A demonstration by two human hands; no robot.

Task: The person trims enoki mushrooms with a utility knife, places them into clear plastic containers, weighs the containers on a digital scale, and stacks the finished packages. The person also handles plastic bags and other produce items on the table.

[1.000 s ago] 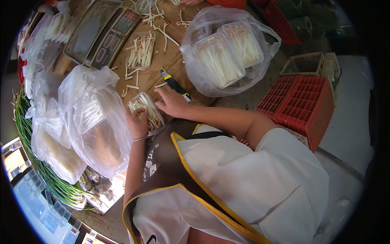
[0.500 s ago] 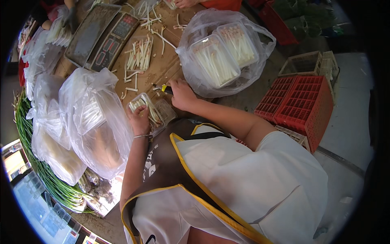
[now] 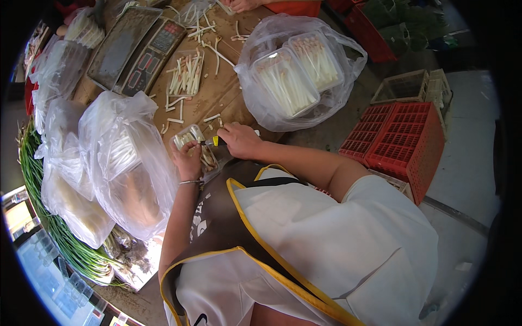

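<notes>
My right hand (image 3: 239, 142) grips a yellow-and-black utility knife (image 3: 216, 141). Its blade points left, close to the fingers of my left hand (image 3: 188, 158). Those fingers are pinched together over a clear plastic tray (image 3: 191, 130) of white stalks (image 3: 209, 157), in front of my apron. What they pinch is too small and covered to make out. A short cut stalk piece (image 3: 212, 117) lies on the table just past the knife. Farther off, a second tray of stalks (image 3: 186, 73) rests among loose pieces.
A weighing scale (image 3: 136, 51) stands at the far left. Filled plastic bags (image 3: 125, 163) and a long green bunch (image 3: 60, 228) line the left side. An open bag (image 3: 250, 81) with packed trays lies right; red crates (image 3: 402, 136) stand beyond. Another person's hands (image 3: 244, 4) show at the far edge.
My right hand has brought the knife left and nearer, to my left hand over the tray. It now covers most of an empty clear container. My left hand has barely moved.
</notes>
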